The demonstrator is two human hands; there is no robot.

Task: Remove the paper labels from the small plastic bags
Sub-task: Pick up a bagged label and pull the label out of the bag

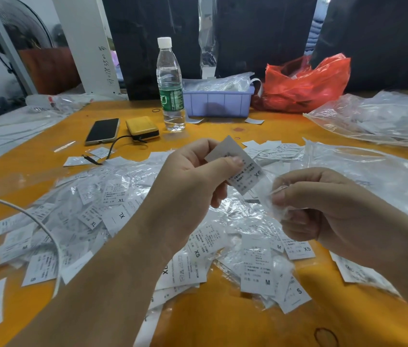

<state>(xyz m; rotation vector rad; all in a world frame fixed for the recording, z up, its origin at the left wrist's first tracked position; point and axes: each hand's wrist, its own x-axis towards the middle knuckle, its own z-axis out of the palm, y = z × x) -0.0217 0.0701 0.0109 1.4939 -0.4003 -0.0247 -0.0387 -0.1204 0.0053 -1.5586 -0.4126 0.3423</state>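
Observation:
My left hand (195, 176) pinches a white paper label (241, 169) marked XS between thumb and fingers, held up above the table. My right hand (323, 211) grips a small clear plastic bag (269, 196) just right of the label; the label's lower end sits at the bag's mouth. Below both hands lies a wide heap of small bags with labels inside (127, 221), printed XL, M, S and XS, spread over the orange table (223, 319).
A water bottle (170, 86), a lilac bin (219, 101) and a red plastic bag (305, 83) stand at the back. A phone (102, 131) and a yellow power bank (142, 127) lie left of the bottle. Large clear bags (378, 116) lie at the right; a white cable (22, 211) crosses the left.

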